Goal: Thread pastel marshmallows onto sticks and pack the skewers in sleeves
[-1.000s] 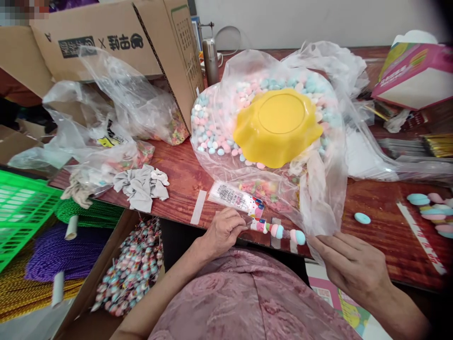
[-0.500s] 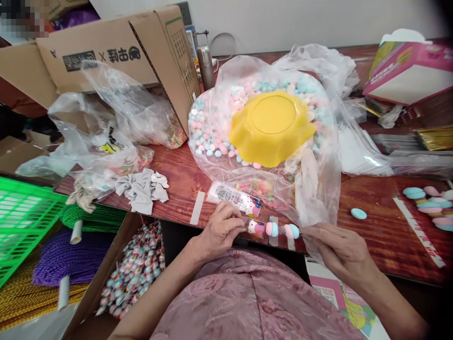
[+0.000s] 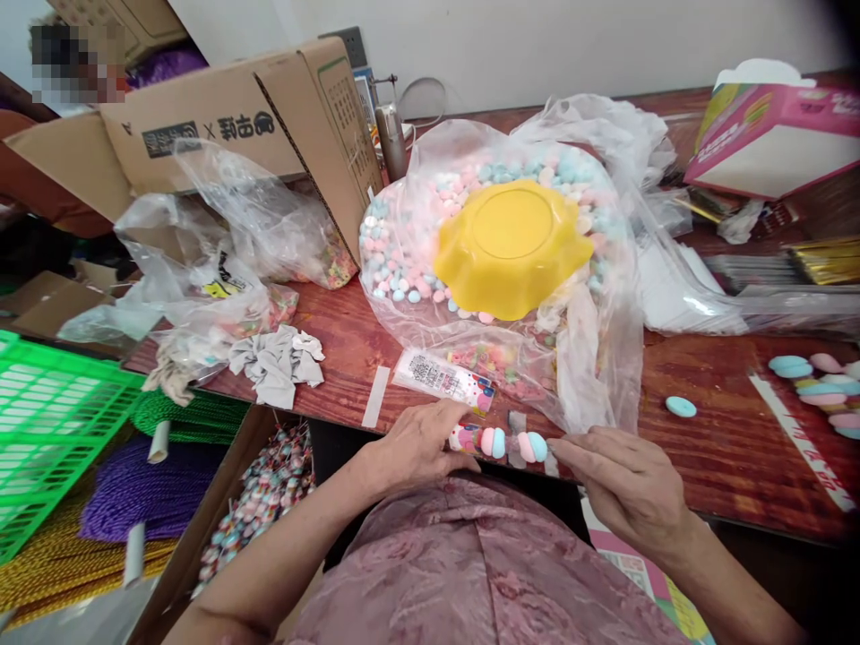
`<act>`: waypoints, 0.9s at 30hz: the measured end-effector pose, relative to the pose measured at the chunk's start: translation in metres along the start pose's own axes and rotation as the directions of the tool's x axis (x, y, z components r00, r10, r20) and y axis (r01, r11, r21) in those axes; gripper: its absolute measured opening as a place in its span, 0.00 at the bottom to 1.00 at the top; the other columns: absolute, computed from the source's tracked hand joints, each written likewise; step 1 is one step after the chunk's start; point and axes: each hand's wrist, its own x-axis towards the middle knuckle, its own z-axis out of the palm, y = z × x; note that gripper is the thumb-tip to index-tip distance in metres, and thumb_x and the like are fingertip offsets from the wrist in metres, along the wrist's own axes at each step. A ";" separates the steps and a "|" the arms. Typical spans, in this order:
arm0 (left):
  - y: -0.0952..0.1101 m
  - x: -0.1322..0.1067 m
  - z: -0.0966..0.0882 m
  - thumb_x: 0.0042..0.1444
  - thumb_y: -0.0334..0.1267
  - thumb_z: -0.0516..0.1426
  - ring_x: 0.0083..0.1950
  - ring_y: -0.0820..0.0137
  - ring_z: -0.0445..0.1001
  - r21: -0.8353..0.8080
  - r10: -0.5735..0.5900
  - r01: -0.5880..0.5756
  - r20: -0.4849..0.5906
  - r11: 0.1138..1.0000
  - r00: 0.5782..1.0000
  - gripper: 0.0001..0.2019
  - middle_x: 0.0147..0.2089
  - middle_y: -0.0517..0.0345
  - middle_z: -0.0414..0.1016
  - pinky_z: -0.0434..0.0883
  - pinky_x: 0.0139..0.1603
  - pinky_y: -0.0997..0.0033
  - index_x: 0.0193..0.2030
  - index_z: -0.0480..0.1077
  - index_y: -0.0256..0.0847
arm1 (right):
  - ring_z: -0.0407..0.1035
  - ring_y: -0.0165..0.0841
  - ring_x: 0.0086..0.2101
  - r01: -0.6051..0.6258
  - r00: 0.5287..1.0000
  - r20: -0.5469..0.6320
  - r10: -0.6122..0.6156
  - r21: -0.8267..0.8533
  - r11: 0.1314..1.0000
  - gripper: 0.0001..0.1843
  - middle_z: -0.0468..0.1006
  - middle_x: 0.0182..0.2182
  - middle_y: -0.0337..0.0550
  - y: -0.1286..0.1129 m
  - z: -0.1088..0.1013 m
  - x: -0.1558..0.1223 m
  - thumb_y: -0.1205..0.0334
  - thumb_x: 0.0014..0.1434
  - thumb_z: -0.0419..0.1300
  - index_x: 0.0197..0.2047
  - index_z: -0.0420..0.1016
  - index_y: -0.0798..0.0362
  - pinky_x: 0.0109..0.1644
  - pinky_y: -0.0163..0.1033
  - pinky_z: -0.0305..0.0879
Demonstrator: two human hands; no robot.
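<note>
A narrow clear candy packet (image 3: 511, 445) lies along the table's front edge, with two pairs of pink-and-blue candies showing and a printed left end. My left hand (image 3: 417, 452) closes on that printed end, thumb below and fingers above. At the packet's right tip, my right hand (image 3: 628, 475) pinches the clear film, fingers pressed together. A flat printed packet (image 3: 440, 378) with a code on it lies just behind my left hand. One loose blue candy (image 3: 681, 407) rests to the right of my right hand.
An upturned yellow bowl (image 3: 514, 251) sits on a big clear bag of pink and blue candies (image 3: 403, 269). Cardboard box (image 3: 228, 125), crumpled grey cloth (image 3: 277, 365) and green basket (image 3: 60, 439) are left. Candy stacks (image 3: 816, 385) lie right. Another person is at far left.
The packet has shifted left and slightly down onto the table edge. My left hand now covers more of its printed end; my right hand has followed left.
</note>
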 end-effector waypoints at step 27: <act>0.025 0.022 0.009 0.56 0.41 0.61 0.32 0.68 0.74 0.021 -0.177 0.177 0.008 0.984 0.984 0.07 0.30 0.59 0.75 0.59 0.30 0.71 0.34 0.70 0.41 | 0.65 0.31 0.25 0.111 0.961 0.259 -0.096 -0.046 0.993 0.15 0.72 0.25 0.39 -0.018 0.027 0.049 0.78 0.60 0.46 0.37 0.71 0.54 0.30 0.37 0.58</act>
